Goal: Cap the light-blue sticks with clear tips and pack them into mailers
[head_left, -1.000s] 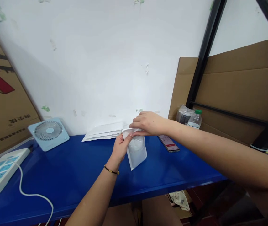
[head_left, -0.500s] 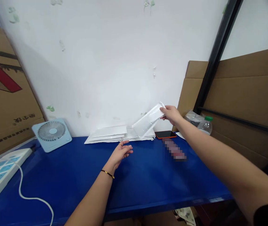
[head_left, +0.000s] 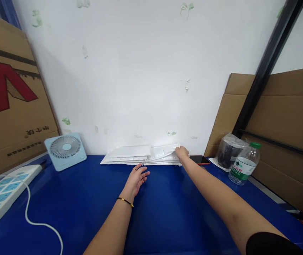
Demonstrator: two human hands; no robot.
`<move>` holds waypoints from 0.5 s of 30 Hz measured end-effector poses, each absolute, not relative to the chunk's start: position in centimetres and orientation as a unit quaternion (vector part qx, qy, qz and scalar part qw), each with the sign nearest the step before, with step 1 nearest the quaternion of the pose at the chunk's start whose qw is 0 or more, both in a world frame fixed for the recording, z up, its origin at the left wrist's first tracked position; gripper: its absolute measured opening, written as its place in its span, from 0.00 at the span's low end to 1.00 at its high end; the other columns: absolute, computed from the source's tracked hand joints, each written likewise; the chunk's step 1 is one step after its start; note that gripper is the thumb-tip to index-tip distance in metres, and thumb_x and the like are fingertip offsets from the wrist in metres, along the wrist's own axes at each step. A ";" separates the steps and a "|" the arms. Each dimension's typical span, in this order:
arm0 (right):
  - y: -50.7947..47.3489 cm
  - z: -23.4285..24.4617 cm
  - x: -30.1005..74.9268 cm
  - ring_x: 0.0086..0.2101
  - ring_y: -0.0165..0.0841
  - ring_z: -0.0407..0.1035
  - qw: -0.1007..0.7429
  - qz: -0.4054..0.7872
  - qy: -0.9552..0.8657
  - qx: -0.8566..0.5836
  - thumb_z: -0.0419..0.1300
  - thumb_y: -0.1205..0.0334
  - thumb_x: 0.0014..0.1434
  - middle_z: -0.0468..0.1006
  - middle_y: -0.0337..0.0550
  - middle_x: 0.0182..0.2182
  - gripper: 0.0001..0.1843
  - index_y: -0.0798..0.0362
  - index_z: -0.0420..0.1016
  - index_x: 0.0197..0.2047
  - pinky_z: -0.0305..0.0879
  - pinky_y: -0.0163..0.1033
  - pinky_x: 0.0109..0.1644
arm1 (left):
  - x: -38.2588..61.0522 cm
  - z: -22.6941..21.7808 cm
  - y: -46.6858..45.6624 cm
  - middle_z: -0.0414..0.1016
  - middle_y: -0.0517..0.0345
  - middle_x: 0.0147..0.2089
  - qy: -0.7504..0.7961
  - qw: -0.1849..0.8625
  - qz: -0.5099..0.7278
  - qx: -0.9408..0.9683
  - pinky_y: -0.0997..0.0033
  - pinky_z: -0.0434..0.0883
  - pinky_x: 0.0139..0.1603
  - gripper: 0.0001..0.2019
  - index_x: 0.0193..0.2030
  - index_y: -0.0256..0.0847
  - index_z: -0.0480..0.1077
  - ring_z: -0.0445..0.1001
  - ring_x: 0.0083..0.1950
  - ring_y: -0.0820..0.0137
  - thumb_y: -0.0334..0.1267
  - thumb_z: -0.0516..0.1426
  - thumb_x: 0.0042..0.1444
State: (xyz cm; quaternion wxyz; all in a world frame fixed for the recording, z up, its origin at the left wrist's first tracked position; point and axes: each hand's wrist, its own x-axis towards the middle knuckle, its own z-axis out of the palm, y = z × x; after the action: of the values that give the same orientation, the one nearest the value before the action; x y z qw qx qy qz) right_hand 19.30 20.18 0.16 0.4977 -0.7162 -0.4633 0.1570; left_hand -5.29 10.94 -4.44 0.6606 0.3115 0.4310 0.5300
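Head view. Item: stack of white padded mailers [head_left: 140, 155], laid flat on the blue table [head_left: 167, 205] against the wall. Right hand [head_left: 182, 153] is rested on the stack's right end, fingers closed over the top mailer's edge. Left hand [head_left: 138, 177] is spread, empty, just before the stack. Handling is judged light, soft, pliable, slightly slick; an edge pinch is advised.

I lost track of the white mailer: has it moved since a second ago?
Yes. The right hand carried it back onto the envelope stack by the wall.
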 end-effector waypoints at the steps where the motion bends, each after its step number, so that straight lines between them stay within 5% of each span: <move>1: 20.0 0.4 18.9 0.56 0.51 0.51 0.488 0.120 -0.469 -0.727 0.52 0.59 0.58 0.59 0.63 0.55 0.20 0.60 0.65 0.52 0.51 0.59 0.53 | -5.3 -4.5 11.0 0.71 0.50 0.47 0.429 0.663 0.533 0.303 0.77 0.69 0.29 0.25 0.50 0.42 0.59 0.75 0.40 0.68 0.34 0.61 0.44; 4: 19.0 1.4 17.0 0.59 0.51 0.41 0.459 -0.046 -0.549 -0.697 0.51 0.56 0.57 0.52 0.61 0.59 0.25 0.58 0.62 0.55 0.41 0.58 0.57 | -5.5 -4.6 11.2 0.70 0.50 0.48 0.411 0.673 0.550 0.274 0.77 0.68 0.29 0.22 0.48 0.42 0.60 0.75 0.41 0.68 0.34 0.61 0.45; 10: 18.0 0.9 11.3 0.57 0.43 0.49 0.223 -0.198 -0.871 -0.391 0.56 0.59 0.51 0.64 0.51 0.54 0.24 0.53 0.65 0.53 0.41 0.49 0.58 | -5.7 -4.5 11.3 0.71 0.52 0.44 0.380 0.701 0.560 0.224 0.78 0.67 0.27 0.12 0.40 0.40 0.64 0.75 0.37 0.70 0.35 0.59 0.48; 13: 18.9 1.5 9.4 0.52 0.39 0.57 0.235 -0.197 -0.873 -0.380 0.51 0.66 0.55 0.72 0.51 0.43 0.11 0.55 0.72 0.40 0.45 0.46 0.56 | -5.9 -4.1 11.3 0.72 0.52 0.42 0.374 0.708 0.564 0.201 0.77 0.67 0.28 0.10 0.38 0.39 0.65 0.75 0.36 0.70 0.34 0.58 0.48; 15: 19.0 3.0 8.6 0.46 0.37 0.62 0.297 -0.169 -0.860 -0.379 0.47 0.67 0.58 0.73 0.48 0.38 0.11 0.55 0.71 0.37 0.50 0.44 0.52 | -6.1 -3.8 11.3 0.72 0.52 0.43 0.360 0.717 0.564 0.194 0.77 0.68 0.29 0.10 0.39 0.39 0.66 0.75 0.37 0.70 0.34 0.58 0.48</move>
State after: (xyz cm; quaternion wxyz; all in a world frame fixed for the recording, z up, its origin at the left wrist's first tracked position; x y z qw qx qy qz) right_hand 8.55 19.04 2.97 0.2971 -0.3786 -0.8602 -0.1688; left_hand -6.09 11.31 -3.78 0.7174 0.1936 0.3602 0.5640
